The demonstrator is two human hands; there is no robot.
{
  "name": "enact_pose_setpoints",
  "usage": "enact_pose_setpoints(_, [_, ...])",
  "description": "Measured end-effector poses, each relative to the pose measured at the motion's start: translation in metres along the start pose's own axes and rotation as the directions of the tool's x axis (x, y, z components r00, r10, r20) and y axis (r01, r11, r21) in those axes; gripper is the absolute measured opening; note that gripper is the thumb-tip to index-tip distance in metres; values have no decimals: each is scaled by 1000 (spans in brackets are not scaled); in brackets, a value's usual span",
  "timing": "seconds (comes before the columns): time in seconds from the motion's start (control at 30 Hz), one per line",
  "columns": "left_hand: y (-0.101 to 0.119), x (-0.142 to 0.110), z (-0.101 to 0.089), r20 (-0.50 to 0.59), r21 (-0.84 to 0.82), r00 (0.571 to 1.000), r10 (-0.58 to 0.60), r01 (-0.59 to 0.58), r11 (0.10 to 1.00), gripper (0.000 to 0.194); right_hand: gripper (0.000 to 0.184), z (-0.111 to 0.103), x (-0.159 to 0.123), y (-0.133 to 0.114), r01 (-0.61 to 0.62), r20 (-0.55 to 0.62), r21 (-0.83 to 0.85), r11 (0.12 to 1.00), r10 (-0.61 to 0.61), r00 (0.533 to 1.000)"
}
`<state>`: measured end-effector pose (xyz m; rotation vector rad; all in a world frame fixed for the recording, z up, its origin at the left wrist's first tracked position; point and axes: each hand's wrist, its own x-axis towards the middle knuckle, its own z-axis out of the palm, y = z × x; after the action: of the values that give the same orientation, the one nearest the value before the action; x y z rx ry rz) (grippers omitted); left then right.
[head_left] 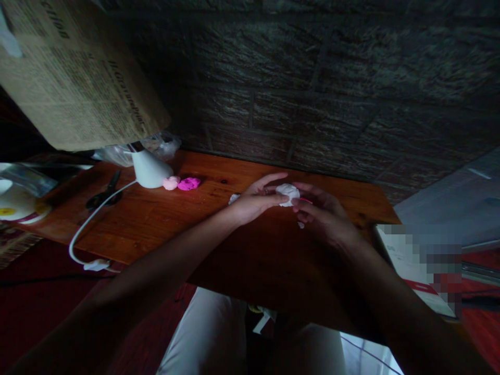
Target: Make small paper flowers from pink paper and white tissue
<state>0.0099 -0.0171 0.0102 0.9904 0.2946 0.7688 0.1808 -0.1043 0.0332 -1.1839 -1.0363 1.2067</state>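
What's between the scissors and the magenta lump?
Head view: the white cord, the lamp base, then the pale pink lump, beside the magenta lump.

White lump [288,195] between both hands [255,200].

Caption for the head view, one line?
Both hands hold a white crumpled lump above a brown wooden table, right of bright pink clay-like lump.

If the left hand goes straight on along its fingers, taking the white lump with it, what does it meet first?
Most likely the right hand, whose fingers are at the far side of the white lump; exact depth is unclear from this view.
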Motion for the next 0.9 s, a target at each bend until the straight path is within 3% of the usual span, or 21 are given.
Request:
enact_pose_setpoints(0.17, [-1, 0, -2, 0, -6, 1000, -10, 10, 1000, 61, 47, -2, -1, -1, 24, -8, -11, 1000, -24, 1000])
enact_pose_setpoints(0.53, [-4, -1, 0, 12, 7, 1000, -27, 27, 1000, 65, 59, -1, 1, 2, 14, 16, -34, 999, -14, 1000])
enact_pose_setpoints(0.9, [-1, 0, -4, -7, -71, 997, -72, 71, 995, 63, 47, -4, 1, -2, -29, -30, 66, 997, 31, 999])
